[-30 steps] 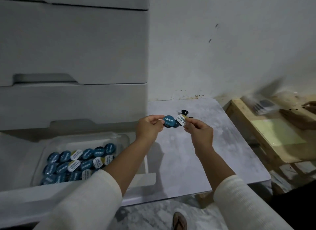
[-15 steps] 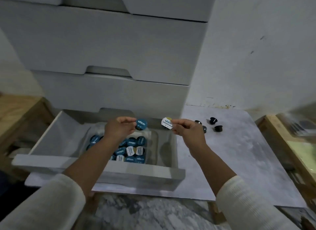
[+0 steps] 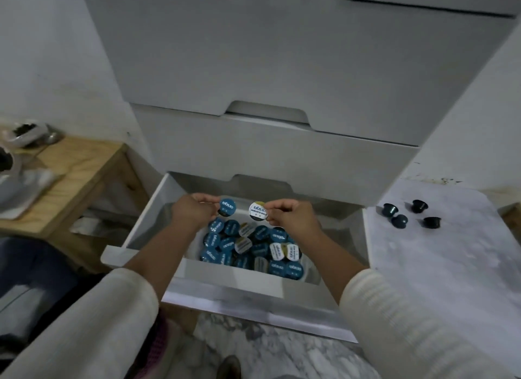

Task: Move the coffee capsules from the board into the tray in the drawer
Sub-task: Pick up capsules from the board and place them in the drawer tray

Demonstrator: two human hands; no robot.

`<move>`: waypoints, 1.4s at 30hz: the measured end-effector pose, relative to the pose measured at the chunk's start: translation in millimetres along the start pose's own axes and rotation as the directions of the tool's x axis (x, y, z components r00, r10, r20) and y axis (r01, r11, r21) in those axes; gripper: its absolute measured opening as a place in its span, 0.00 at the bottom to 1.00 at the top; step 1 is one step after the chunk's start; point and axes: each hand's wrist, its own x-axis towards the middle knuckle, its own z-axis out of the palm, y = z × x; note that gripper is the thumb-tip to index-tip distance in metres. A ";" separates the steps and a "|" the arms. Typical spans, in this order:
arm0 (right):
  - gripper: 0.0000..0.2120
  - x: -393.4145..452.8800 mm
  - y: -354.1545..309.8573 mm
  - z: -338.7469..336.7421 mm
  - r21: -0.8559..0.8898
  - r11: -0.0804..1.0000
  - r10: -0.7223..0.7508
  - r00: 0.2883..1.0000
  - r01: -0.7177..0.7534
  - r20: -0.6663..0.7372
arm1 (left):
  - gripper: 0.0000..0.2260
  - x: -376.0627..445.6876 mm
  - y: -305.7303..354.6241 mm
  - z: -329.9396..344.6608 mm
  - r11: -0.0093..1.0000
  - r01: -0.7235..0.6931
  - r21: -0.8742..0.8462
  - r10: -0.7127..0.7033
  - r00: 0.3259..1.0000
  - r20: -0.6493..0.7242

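Observation:
My left hand [image 3: 194, 210] pinches a blue-lidded coffee capsule [image 3: 227, 206] above the open drawer [image 3: 146, 220]. My right hand [image 3: 291, 219] pinches a white-and-gold-lidded capsule [image 3: 257, 211] beside it. Both capsules hang over the clear tray [image 3: 311, 268], which holds several blue and white capsules [image 3: 251, 246] packed lid up. On the marble-patterned board [image 3: 451, 254] to the right, several dark capsules [image 3: 399, 220] lie upside down near its far edge.
White closed drawers [image 3: 282, 153] rise behind the open one. A wooden side table [image 3: 73, 175] with cloth and a bowl stands at the left. A marble floor [image 3: 282, 353] and a foot show below the drawer front.
Both hands have carried their capsules left from over the board to above the tray in the drawer. The view has swung left, bringing the drawer to the centre.

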 end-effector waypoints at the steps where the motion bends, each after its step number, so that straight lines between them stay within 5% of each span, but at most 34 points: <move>1: 0.06 4.8 0.9 7.9 -0.003 1.000 0.009 1.000 -0.009 -0.004 | 0.06 6.3 -0.6 -1.0 1.000 0.007 0.024 -0.007 1.000 0.009; 11: 0.13 49.9 24.6 52.0 -0.019 0.982 0.182 0.975 -0.185 -0.125 | 0.06 49.8 -13.0 3.9 0.965 -0.134 0.226 0.101 0.983 0.154; 22: 0.05 68.1 25.1 55.0 -0.121 0.959 0.235 0.956 -0.258 -0.175 | 0.08 74.5 -10.2 10.0 0.792 -0.364 0.490 0.260 0.928 0.269; 33: 0.05 77.5 31.4 62.1 -0.180 0.947 0.238 0.958 -0.265 -0.160 | 0.10 85.4 2.1 13.6 0.510 -0.492 0.706 0.225 0.868 0.442; 42: 0.06 78.1 30.2 63.8 -0.197 0.943 0.238 0.958 -0.268 -0.162 | 0.11 91.3 6.6 15.6 0.502 -0.482 0.718 0.149 0.866 0.477</move>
